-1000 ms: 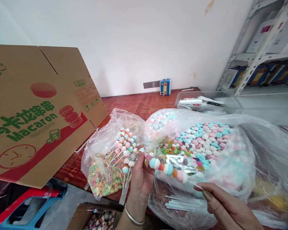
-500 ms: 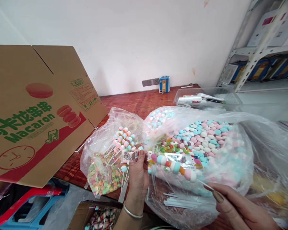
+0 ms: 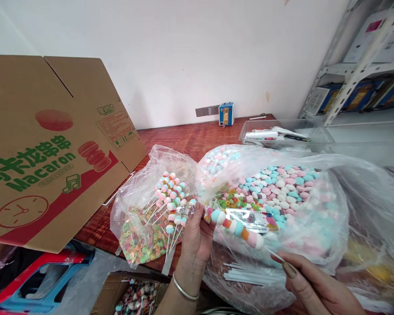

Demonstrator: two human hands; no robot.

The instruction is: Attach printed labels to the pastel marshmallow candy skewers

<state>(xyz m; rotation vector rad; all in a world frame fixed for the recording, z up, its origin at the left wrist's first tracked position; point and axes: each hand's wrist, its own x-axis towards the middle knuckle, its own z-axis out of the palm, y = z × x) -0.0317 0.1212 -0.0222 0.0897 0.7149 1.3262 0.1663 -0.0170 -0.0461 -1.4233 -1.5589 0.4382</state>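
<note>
My right hand (image 3: 315, 280) pinches the white stick of a candy skewer (image 3: 238, 228), strung with pastel marshmallow pieces and orange bits. The skewer points left and slants upward. My left hand (image 3: 197, 236) is closed on a clear printed wrapper (image 3: 186, 210), close to the skewer's far end. How far the tip sits inside the wrapper I cannot tell. Left of that hand, several finished-looking candy skewers (image 3: 169, 190) lie on a clear bag of ring-shaped candies (image 3: 139, 238). A printed clear packet (image 3: 251, 220) lies behind the held skewer.
A large clear bag of pastel candies (image 3: 285, 188) covers the table's right side. White sticks (image 3: 244, 274) lie in front. A cardboard box (image 3: 52, 153) stands left; an open carton of skewers (image 3: 110, 293) is below. A plastic tray (image 3: 318, 131) and a blue device (image 3: 226, 114) are behind.
My left hand has shifted slightly right with the wrapper, uncovering more skewers behind it. My right hand has moved a little left with the candy skewer, bringing the hands closer.
</note>
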